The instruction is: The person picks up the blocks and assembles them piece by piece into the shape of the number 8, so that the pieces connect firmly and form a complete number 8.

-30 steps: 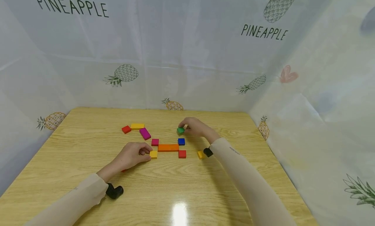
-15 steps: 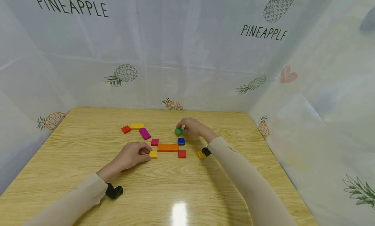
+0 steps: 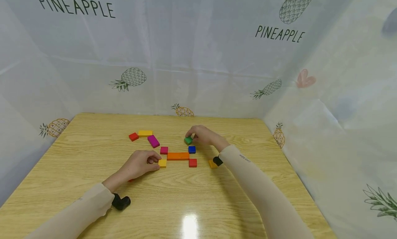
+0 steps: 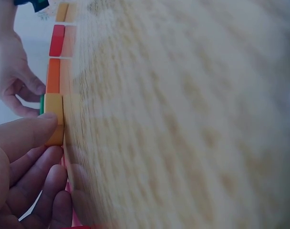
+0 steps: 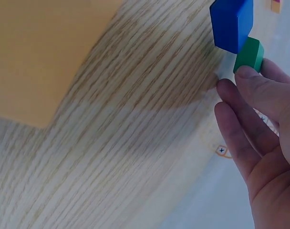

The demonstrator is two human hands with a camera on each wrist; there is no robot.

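My left hand pinches a small yellow block between thumb and fingers; the left wrist view shows the thumb on that yellow block. My right hand pinches a green block, its thumb on the green block in the right wrist view. Just nearer than the green block lies a blue block. A long orange block lies in the middle, with a crimson block at its far left corner and a red block at its near right corner.
Farther left on the wooden table lie a red block, a long yellow block and a purple block. Another yellow block is partly behind the right wrist camera. A red bit shows beneath the left wrist.
My right hand has moved slightly left and nearer with the green block, which has turned a little. My left hand stays in place on the yellow block.
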